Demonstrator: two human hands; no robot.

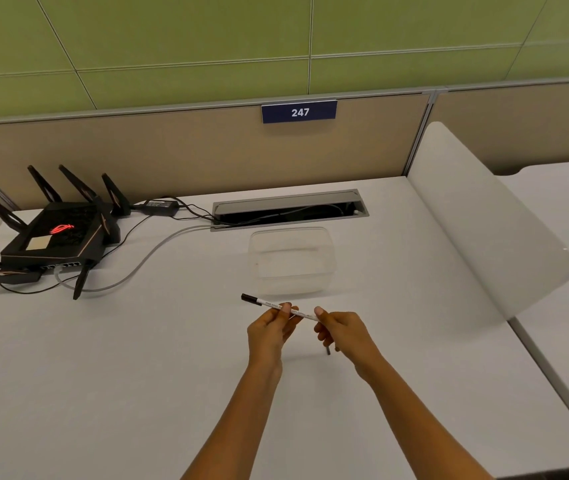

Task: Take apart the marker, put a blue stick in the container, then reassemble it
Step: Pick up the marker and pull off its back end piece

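Note:
A thin white marker (269,304) with a black cap at its left end is held level above the white desk. My left hand (269,332) pinches the barrel near its middle. My right hand (340,329) grips the barrel's right end, which is hidden inside the fingers. A short dark piece (328,350) sticks down below my right hand; I cannot tell what it is. A clear plastic container (290,259) stands just beyond the marker, with nothing visible inside. No blue stick is in sight.
A black router (58,237) with several antennas sits at the left, its cables running to an open cable tray (290,207) behind the container. A white curved divider (484,237) bounds the desk on the right. A beige partition stands at the back.

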